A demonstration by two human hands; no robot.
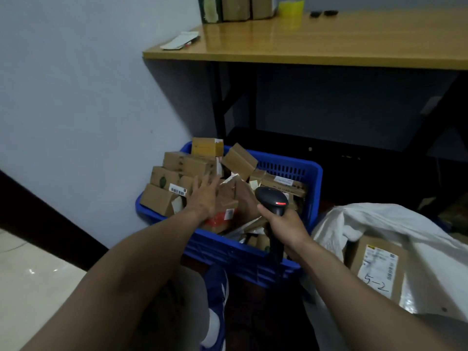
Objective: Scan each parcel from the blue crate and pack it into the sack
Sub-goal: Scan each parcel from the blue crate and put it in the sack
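Cardboard parcels heaped the blue crate on the floor against the wall. The left hand hovered over them, fingers spread and holding nothing, probably to pick the next one. The right hand gripped the scanner just above the pile, ready for a label. Beside the crate gaped the white sack, one labelled parcel inside it. A wooden worktop stood behind.

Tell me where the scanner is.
Head view, right of centre: the right hand grips the scanner over the crate, just left of the sack.
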